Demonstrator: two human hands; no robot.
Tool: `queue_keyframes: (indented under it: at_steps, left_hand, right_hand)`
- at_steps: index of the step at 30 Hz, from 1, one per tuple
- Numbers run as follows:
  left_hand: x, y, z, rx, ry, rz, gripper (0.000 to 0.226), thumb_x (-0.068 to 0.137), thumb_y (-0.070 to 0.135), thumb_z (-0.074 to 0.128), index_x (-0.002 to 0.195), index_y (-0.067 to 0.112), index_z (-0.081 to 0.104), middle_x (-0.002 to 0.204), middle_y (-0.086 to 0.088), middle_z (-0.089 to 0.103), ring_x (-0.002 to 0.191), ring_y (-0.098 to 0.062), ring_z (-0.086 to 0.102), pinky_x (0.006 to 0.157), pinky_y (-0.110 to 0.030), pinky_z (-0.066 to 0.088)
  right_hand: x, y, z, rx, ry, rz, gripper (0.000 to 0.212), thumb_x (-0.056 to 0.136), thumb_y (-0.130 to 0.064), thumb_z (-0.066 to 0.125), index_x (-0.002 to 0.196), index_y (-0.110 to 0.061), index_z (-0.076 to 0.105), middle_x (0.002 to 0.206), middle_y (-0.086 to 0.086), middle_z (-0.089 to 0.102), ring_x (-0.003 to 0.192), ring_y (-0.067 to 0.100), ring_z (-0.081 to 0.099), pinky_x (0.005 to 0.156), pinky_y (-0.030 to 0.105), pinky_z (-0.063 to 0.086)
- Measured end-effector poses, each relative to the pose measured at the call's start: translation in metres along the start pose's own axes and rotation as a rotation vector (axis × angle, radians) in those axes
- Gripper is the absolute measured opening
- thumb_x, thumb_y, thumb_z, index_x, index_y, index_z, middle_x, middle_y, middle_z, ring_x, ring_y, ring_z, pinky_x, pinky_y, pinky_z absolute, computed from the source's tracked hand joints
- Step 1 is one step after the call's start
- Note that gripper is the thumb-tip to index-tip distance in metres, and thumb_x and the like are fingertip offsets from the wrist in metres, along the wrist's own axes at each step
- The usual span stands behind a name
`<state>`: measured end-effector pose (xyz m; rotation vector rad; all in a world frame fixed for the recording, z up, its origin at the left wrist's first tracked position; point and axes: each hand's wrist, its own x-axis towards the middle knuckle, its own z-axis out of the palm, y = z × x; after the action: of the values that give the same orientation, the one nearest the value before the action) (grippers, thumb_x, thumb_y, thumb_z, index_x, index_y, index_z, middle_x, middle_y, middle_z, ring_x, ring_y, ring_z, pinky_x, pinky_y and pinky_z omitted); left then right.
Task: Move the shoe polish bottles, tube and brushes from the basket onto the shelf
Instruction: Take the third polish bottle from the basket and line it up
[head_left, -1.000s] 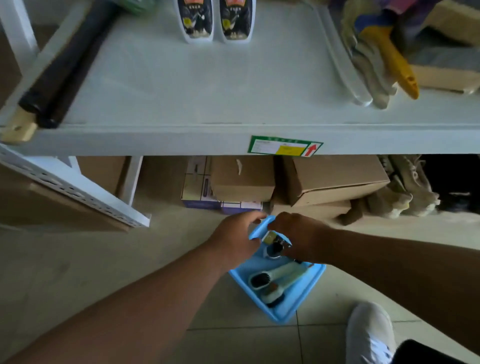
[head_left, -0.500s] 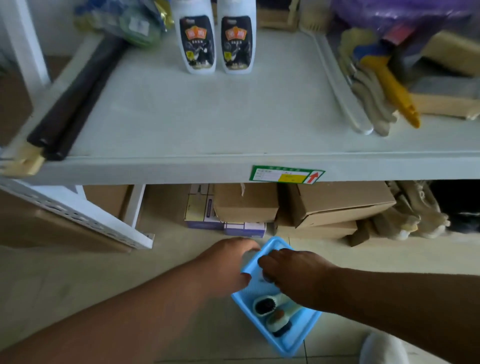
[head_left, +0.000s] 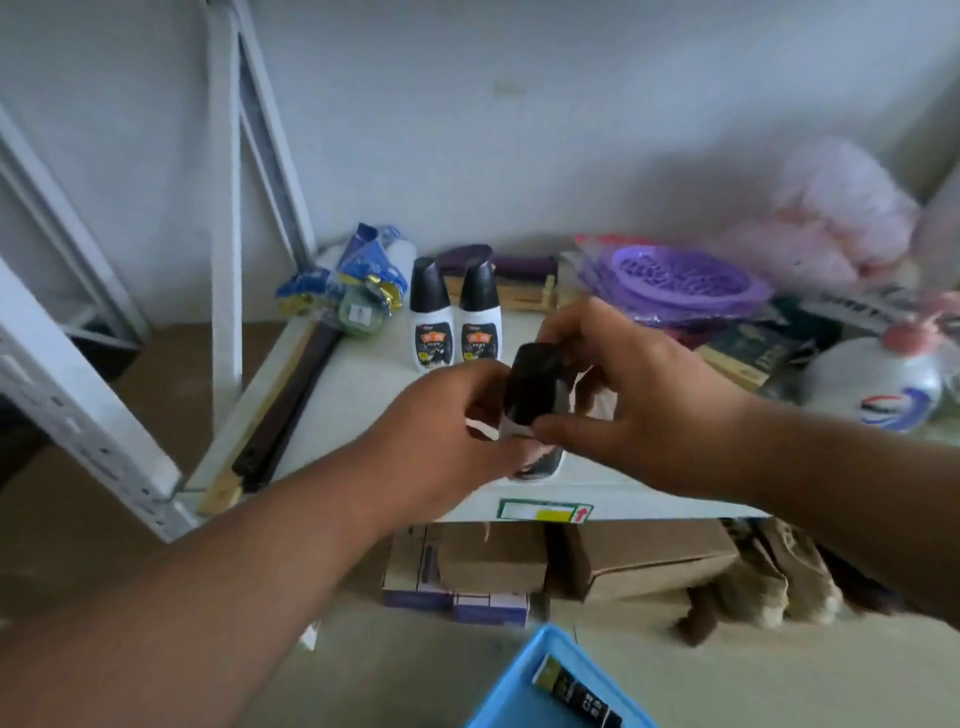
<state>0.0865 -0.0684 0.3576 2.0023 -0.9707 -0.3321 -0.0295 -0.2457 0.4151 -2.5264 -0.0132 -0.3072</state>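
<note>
A white shoe polish bottle with a black cap (head_left: 535, 392) is held over the front of the white shelf (head_left: 363, 384). My left hand (head_left: 441, 436) grips its lower body and my right hand (head_left: 639, 395) grips the cap end; the label is mostly hidden. Two matching bottles (head_left: 454, 317) stand upright side by side further back on the shelf. The blue basket (head_left: 524, 680) sits on the floor at the bottom edge, with a dark tube (head_left: 576, 693) lying inside. The brushes are out of view.
Dark rods (head_left: 291, 405) lie along the shelf's left edge beside a white upright post (head_left: 226, 208). Purple plastic trays (head_left: 680, 280), a white jug (head_left: 878, 384) and bags crowd the shelf's right side. Cardboard boxes (head_left: 644, 561) sit under the shelf.
Both hands rose from the basket on the floor up to the shelf, now holding a polish bottle. The view tilted up, showing the wall and leaving only the basket's corner visible.
</note>
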Motion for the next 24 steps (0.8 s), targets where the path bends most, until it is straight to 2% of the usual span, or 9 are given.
queue_keyframes:
  at_steps: [3,6,8,11,13,16,18,21,24]
  left_hand:
    - [0.026,-0.006,-0.013,-0.023,0.08,-0.011,0.035,0.086,0.011,0.084,0.115,0.028,0.073,0.108,0.009,0.082,0.102,-0.005,0.077,0.092,-0.031,0.061]
    - [0.042,-0.031,-0.017,0.014,0.129,-0.111,0.03,0.086,-0.001,0.073,0.103,0.023,0.075,0.105,-0.001,0.078,0.095,-0.018,0.075,0.08,-0.026,0.057]
    - [0.047,-0.052,-0.017,0.01,0.173,-0.197,0.026,0.081,-0.001,0.069,0.092,0.022,0.076,0.096,-0.006,0.077,0.084,-0.02,0.071,0.073,-0.029,0.058]
    - [0.05,-0.08,-0.017,0.069,0.259,-0.269,0.021,0.076,0.004,0.071,0.083,0.023,0.075,0.081,0.0,0.074,0.072,-0.017,0.067,0.065,-0.027,0.054]
    - [0.051,-0.093,-0.018,0.144,0.332,-0.283,0.021,0.079,0.004,0.074,0.081,0.025,0.074,0.079,0.003,0.075,0.071,-0.011,0.068,0.063,-0.017,0.049]
    - [0.055,-0.104,-0.014,0.206,0.387,-0.256,0.022,0.081,0.004,0.077,0.079,0.026,0.074,0.077,0.008,0.074,0.073,-0.003,0.068,0.056,-0.004,0.044]
    - [0.056,-0.108,-0.01,0.206,0.378,-0.236,0.022,0.082,0.005,0.077,0.079,0.026,0.075,0.076,0.009,0.074,0.082,0.004,0.067,0.061,-0.002,0.046]
    - [0.053,-0.111,-0.004,0.242,0.343,-0.17,0.024,0.083,0.004,0.078,0.081,0.028,0.076,0.076,0.012,0.073,0.087,0.007,0.067,0.067,0.0,0.046]
    - [0.05,-0.113,-0.003,0.237,0.352,-0.14,0.025,0.085,0.002,0.077,0.084,0.027,0.077,0.078,0.014,0.072,0.088,0.011,0.065,0.068,0.001,0.046]
  right_hand:
    - [0.032,0.011,-0.016,0.081,0.103,0.047,0.054,0.082,-0.026,0.087,0.122,-0.035,0.054,0.104,-0.013,0.073,0.089,0.001,0.07,0.079,0.023,0.058]
    - [0.063,0.033,-0.018,0.132,0.15,0.092,0.053,0.082,-0.026,0.086,0.126,-0.03,0.057,0.108,-0.009,0.075,0.094,0.008,0.073,0.09,0.038,0.06]
    - [0.08,0.05,-0.014,0.114,0.16,0.109,0.052,0.082,-0.026,0.085,0.126,-0.03,0.058,0.107,-0.008,0.075,0.095,0.011,0.073,0.092,0.041,0.059]
    - [0.099,0.071,-0.005,0.057,0.157,0.138,0.053,0.083,-0.023,0.084,0.129,-0.029,0.058,0.11,-0.009,0.073,0.099,0.012,0.071,0.091,0.034,0.058]
    - [0.111,0.083,0.001,0.041,0.144,0.158,0.055,0.085,-0.02,0.083,0.132,-0.027,0.057,0.114,-0.007,0.07,0.103,0.014,0.07,0.09,0.03,0.057]
    - [0.129,0.1,0.012,0.028,0.137,0.18,0.054,0.085,-0.018,0.082,0.132,-0.027,0.057,0.115,-0.004,0.07,0.104,0.017,0.069,0.091,0.033,0.058]
    - [0.139,0.11,0.018,0.016,0.148,0.185,0.052,0.085,-0.018,0.082,0.13,-0.028,0.058,0.114,-0.004,0.07,0.104,0.018,0.069,0.09,0.034,0.058]
    - [0.151,0.118,0.023,-0.011,0.154,0.187,0.048,0.087,-0.02,0.081,0.129,-0.027,0.058,0.113,-0.002,0.07,0.102,0.02,0.069,0.082,0.027,0.057]
    - [0.159,0.122,0.025,-0.025,0.177,0.196,0.045,0.087,-0.022,0.08,0.127,-0.026,0.059,0.113,0.001,0.072,0.101,0.023,0.07,0.088,0.041,0.06]
